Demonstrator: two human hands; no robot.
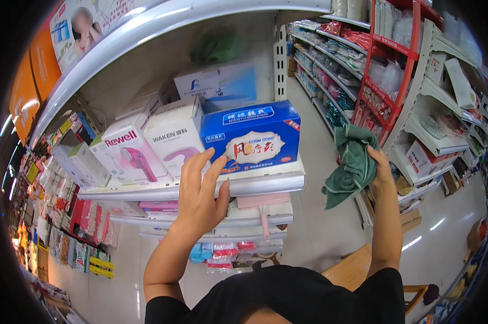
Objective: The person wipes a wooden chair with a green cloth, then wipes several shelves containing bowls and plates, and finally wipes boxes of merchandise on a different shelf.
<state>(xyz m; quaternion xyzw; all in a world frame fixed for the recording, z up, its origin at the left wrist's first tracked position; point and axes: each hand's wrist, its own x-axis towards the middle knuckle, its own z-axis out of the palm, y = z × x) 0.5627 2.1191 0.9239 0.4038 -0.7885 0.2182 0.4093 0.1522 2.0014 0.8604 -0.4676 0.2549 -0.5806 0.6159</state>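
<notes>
A crumpled green cloth [351,168] hangs from my right hand [381,166], out over the aisle to the right of the shelf. My left hand [201,194] is raised at the shelf's front edge, fingers apart and nothing in them. Its fingertips are by the lower left corner of a blue cardboard box [250,117]; whether they touch it I cannot tell. Left of that stands a white Waken lint remover box [175,133], then a Rewell lint remover box [134,150]. They all stand on a white metal shelf [264,184].
A pale blue and white box [227,83] sits behind the front row. Overhead curves the upper shelf's edge [106,60]. Below, a pink-handled tool [265,227] juts past a lower shelf. A wooden stool or chair top [349,265] is by my right side. Red-framed shelving [390,85] lines the aisle.
</notes>
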